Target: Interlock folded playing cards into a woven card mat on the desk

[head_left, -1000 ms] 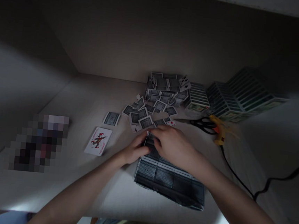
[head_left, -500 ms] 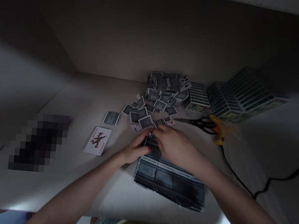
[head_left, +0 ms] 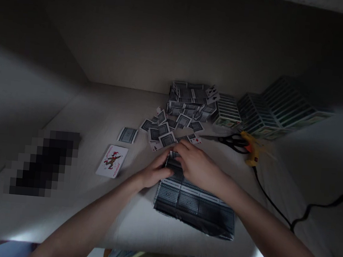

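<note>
A dark box-like piece covered in playing cards (head_left: 188, 205), backs outward, lies on the table in front of me. My left hand (head_left: 153, 174) grips its far left corner, thumb on top and fingers round the outer side. Bent over the same corner is my right hand (head_left: 197, 163), its fingertips pressed to the far edge beside the left fingers. Whether a small loose card is under those fingertips I cannot tell. Just beyond the hands spreads a heap of loose and cut cards (head_left: 163, 131), mostly face down.
To the left lie a joker card (head_left: 112, 161) and a small face-down pile (head_left: 127, 135). Behind stands another card-covered block (head_left: 188, 108). On the right are black scissors (head_left: 233, 142), a yellow glue gun (head_left: 252, 151) with its cord (head_left: 270, 201), and stepped card structures (head_left: 287, 108). A pixelated dark object (head_left: 46, 163) sits far left.
My right hand has shifted very slightly at the box's far left corner, its fingers a little more raised. The left hand keeps its grip.
</note>
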`<state>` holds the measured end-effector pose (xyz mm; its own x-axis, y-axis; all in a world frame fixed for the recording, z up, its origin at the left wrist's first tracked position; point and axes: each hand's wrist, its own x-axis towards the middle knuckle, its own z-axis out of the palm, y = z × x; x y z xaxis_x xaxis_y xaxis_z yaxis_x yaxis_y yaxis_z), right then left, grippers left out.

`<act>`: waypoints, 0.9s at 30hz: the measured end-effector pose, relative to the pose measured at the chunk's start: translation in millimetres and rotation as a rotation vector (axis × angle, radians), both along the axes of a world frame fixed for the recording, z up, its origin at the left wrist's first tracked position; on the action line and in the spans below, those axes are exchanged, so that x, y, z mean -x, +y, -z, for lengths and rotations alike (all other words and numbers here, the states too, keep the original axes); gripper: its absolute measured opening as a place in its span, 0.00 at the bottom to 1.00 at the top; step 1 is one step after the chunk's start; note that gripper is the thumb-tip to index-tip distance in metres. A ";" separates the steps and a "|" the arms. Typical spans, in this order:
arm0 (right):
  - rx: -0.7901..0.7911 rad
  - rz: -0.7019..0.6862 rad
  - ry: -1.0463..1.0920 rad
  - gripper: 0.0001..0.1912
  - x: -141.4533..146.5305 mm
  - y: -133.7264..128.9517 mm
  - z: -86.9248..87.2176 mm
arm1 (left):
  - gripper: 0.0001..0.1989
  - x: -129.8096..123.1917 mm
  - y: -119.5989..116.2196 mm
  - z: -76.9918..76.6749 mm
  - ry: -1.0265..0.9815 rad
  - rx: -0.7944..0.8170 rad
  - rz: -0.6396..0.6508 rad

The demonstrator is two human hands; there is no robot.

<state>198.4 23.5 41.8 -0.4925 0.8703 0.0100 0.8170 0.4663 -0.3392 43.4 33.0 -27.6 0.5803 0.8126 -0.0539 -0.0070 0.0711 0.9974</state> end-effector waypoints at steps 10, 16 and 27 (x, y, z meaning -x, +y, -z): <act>0.066 -0.041 0.144 0.10 -2.8 -0.3 -7.6 | 0.30 0.0 0.6 -2.4 -0.048 -0.021 0.007; 0.136 -0.052 0.103 0.11 -19.5 5.8 -24.7 | 0.30 1.7 0.5 -3.3 -0.046 -0.001 0.037; 0.019 0.097 0.266 0.07 -31.5 4.6 -5.9 | 0.32 3.3 3.7 0.7 -0.074 -0.005 0.064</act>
<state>229.9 28.1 47.7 -0.3896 0.9143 0.1107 0.7383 0.3819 -0.5560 40.1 36.7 -28.3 0.6329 0.7742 -0.0049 -0.0763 0.0686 0.9947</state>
